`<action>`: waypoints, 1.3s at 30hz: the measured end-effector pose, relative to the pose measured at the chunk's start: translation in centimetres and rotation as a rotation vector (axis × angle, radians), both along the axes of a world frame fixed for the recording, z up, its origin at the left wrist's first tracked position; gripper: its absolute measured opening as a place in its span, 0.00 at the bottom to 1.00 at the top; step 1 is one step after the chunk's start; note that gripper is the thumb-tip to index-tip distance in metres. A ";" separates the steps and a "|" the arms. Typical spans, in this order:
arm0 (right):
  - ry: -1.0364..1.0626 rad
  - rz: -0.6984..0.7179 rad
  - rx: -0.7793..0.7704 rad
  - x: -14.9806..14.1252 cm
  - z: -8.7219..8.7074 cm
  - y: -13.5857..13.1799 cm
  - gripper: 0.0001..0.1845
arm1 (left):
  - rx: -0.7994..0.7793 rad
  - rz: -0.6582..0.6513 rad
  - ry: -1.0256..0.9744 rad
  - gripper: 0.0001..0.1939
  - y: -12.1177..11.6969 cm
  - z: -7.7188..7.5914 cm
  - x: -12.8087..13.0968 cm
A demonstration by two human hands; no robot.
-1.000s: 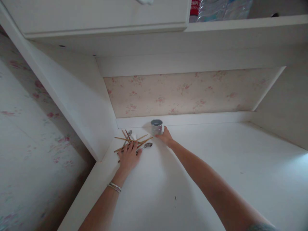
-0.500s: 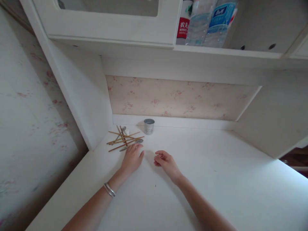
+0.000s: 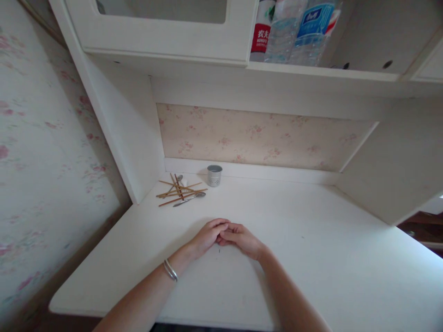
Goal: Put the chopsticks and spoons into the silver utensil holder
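My left hand [image 3: 208, 236] and my right hand [image 3: 241, 239] meet over the white tabletop, their curled fingers overlapping. No object shows in either; the insides of the fingers are partly hidden. A silver bracelet [image 3: 170, 270] circles my left wrist. Beyond the hands, to the left, lies a loose crisscross pile of wooden chopsticks [image 3: 182, 188]. A metal spoon [image 3: 194, 197] lies at the front of the pile, and a second spoon [image 3: 179, 178] pokes out at the back. Right of the pile, a grey metal cup [image 3: 214, 176] with a perforated lower wall stands upright.
A small white thing [image 3: 184, 182] lies behind the chopsticks. The white desk [image 3: 311, 267] runs back to a low ledge. Side panels close in left and right. Overhead, a cabinet shelf [image 3: 321, 72] holds plastic water bottles [image 3: 311, 34].
My left hand has drawn back and right, away from the spoon and chopsticks, and now touches my right hand. The camera view has shifted slightly.
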State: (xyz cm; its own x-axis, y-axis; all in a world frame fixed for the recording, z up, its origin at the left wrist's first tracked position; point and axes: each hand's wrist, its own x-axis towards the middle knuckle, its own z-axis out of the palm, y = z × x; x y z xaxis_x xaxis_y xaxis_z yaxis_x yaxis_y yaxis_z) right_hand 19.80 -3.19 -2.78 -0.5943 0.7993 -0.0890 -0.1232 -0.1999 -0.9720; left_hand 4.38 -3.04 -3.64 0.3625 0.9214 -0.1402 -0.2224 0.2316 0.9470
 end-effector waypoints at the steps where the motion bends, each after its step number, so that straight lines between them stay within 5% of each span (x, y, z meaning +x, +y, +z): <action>1: 0.013 0.004 -0.014 0.0 0.1 0.1 0.18 | -0.005 -0.004 0.000 0.18 0.0 0.1 -0.1; 39: 0.022 0.022 -0.041 0.2 0.6 -0.1 0.18 | 0.005 -0.048 0.023 0.19 0.0 -0.1 -0.3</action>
State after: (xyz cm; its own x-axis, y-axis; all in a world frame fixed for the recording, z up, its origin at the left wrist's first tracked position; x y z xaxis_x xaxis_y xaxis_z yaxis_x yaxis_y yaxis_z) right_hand 19.96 -3.26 -2.14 -0.6136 0.7821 -0.1081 -0.1394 -0.2421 -0.9602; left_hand 4.10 -3.07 -3.73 0.4033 0.9036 -0.1447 -0.1892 0.2370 0.9529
